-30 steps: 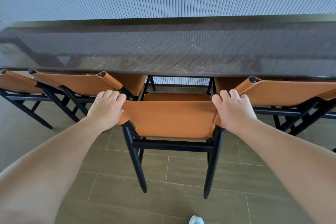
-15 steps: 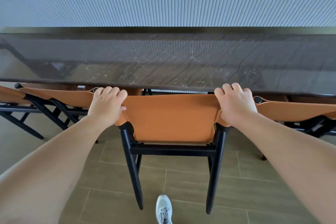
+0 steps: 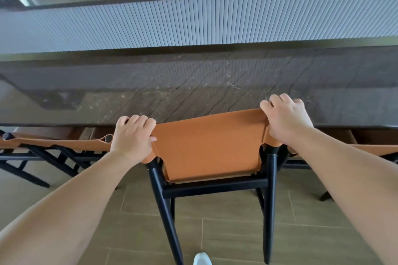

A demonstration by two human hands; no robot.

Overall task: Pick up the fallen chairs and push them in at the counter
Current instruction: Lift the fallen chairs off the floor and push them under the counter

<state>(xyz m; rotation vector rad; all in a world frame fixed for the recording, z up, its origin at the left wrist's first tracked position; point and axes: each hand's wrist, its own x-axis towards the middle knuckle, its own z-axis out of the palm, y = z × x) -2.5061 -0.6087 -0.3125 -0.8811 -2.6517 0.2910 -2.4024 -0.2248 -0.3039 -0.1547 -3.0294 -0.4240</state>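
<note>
An upright chair (image 3: 211, 148) with an orange leather back and black legs stands right in front of me, its back against the edge of the dark stone counter (image 3: 193, 84). My left hand (image 3: 132, 135) grips the top left corner of its backrest. My right hand (image 3: 284, 118) grips the top right corner, fingers curled over the rim. The seat is hidden under the counter. The chair looks slightly turned, its right side further in.
Matching orange chairs stand pushed in on the left (image 3: 53, 144) and right (image 3: 374, 148). A ribbed grey panel (image 3: 193, 21) rises behind the counter. The floor (image 3: 226, 232) has tan tiles; my white shoe (image 3: 201, 259) shows at the bottom.
The chair has slid forward until its back meets the counter edge. Both hands kept their hold on the backrest. I have stepped closer.
</note>
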